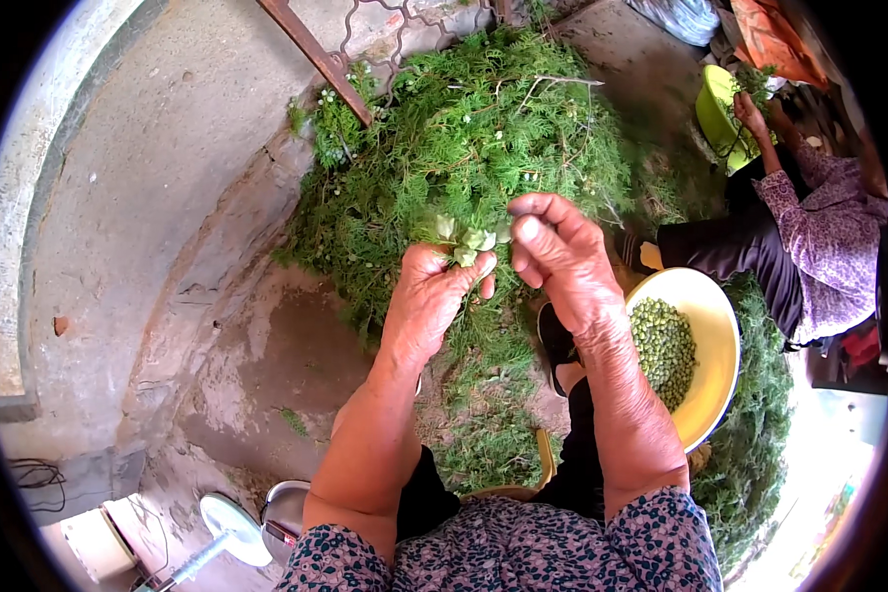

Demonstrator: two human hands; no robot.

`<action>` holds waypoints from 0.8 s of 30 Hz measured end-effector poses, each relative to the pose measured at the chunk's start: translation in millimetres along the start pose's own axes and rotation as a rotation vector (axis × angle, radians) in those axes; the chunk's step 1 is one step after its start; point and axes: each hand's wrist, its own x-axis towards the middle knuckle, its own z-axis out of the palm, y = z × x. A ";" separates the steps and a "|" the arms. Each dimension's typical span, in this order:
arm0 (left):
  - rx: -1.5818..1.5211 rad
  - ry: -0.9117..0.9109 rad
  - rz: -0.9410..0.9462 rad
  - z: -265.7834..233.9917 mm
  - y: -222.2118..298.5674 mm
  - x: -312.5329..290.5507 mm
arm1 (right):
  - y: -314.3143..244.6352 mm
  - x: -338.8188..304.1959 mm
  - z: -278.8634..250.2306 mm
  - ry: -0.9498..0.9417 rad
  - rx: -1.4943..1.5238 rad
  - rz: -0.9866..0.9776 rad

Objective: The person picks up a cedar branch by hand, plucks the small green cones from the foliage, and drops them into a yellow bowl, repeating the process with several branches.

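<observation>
My left hand [426,294] is closed on an evergreen sprig [464,245] that carries several pale green cones. Thumb and forefinger pinch it just above the heap. Close beside it, my right hand [565,255] has its fingers bent and the thumb drawn toward the forefinger. What those fingers hold, if anything, is too small to make out. Under both hands lies a large heap of green evergreen branches [483,128]. To the right of my right forearm, a yellow basin [728,345] holds many small green cones [664,345].
A person in a purple patterned top [834,242] sits at the right, hand on greenery over a lime-green basin [712,109]. More branches [760,434] lie beyond the yellow basin. A wooden bar [316,54] slants at upper left, near a concrete wall [148,197]. A metal bowl [284,498] stands lower left.
</observation>
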 end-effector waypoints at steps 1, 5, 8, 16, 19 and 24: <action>0.000 -0.001 -0.003 0.5 -0.2 -0.6 | -0.3 -0.4 2.3 0.008 -0.133 0.011; 0.043 0.083 -0.030 11.8 9.8 -0.6 | 8.5 -0.3 3.2 0.027 -0.082 -0.004; 0.033 0.133 -0.023 8.0 6.2 0.4 | 11.5 -0.7 2.8 0.031 -0.087 -0.016; -0.105 0.173 -0.078 8.3 11.2 -1.3 | 13.9 -2.0 0.4 -0.043 0.224 0.146; -0.151 0.146 -0.138 7.9 17.6 -2.5 | 13.8 -2.8 -2.3 -0.060 0.384 0.241; -0.190 0.112 -0.121 7.7 15.6 -4.0 | 10.5 -0.3 -4.5 -0.107 0.445 0.136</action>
